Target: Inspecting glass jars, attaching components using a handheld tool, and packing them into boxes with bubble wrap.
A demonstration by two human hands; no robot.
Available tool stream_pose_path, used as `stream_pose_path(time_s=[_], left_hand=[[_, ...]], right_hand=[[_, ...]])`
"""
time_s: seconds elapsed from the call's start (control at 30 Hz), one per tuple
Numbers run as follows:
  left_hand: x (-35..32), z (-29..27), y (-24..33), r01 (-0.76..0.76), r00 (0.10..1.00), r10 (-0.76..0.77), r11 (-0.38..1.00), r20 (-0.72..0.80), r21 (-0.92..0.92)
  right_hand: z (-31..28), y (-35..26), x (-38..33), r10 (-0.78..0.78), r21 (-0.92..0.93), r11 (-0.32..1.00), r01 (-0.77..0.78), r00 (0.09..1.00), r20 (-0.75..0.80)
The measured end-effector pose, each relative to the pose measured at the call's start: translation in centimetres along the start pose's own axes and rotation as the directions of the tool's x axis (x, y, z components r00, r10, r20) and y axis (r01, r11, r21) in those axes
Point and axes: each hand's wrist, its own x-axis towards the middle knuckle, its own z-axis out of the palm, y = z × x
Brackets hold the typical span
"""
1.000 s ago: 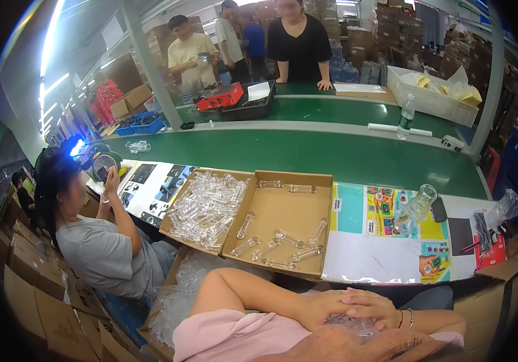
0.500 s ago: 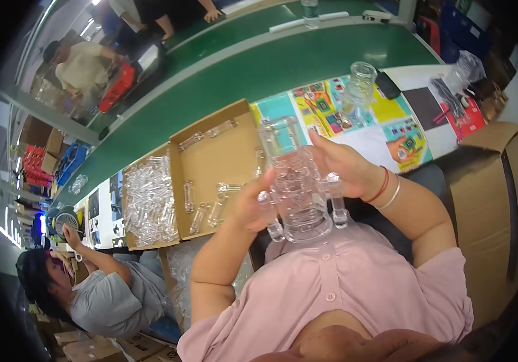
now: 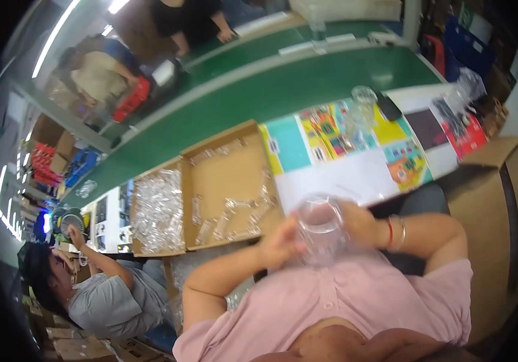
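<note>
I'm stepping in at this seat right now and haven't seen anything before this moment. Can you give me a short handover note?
Left hand and right hand: both grip one clear glass piece, raised close in front of the chest, above the lap.
Cardboard box on the bench: left compartment piled with clear pieces in wrap, right compartment holds a few loose glass pieces along its edges.
A clear glass jar stands on the colourful printed sheets.
Done: one piece is out and in hand.
Left: the loose pieces in the box look untouched.
</note>
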Motion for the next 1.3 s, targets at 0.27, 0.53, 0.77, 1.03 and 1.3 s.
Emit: stream_pose_path(time_s=[0.27, 0.53, 0.77, 1.03, 1.3], left_hand=[[0.4, 3.0, 2.4, -0.624, 0.759, 0.374, 0.653, 0.533, 0.43], [-1.1, 4.2, 2.6, -0.51, 0.847, 0.275, 0.659, 0.454, 0.553], [-0.1, -0.1, 4.5, -0.202, 0.978, 0.21, 0.907, 0.018, 0.37], [-1.9, -3.9, 2.5, -0.268, 0.846, 0.046, 0.898, -0.531, -0.348], [-5.7, -7.6, 9.3, -0.264, 0.185, 0.974, -0.078, 0.13, 0.961]], right_hand=[[2.3, -0.4, -3.7, -0.559, -0.27, 0.692, 0.669, 0.734, 0.386], [1.4, -1.2, -3.3, -0.567, -0.243, 0.685, 0.687, 0.712, 0.414], [1.5, -1.7, 1.6, -0.285, 0.038, 0.957, 0.286, 0.958, -0.025], [-0.2, 4.5, 7.0, 0.088, -0.157, 0.984, -0.089, 0.996, -0.008], [-7.0, 2.0, 29.9, 0.058, 0.007, 0.998, -0.058, 0.976, -0.211]])
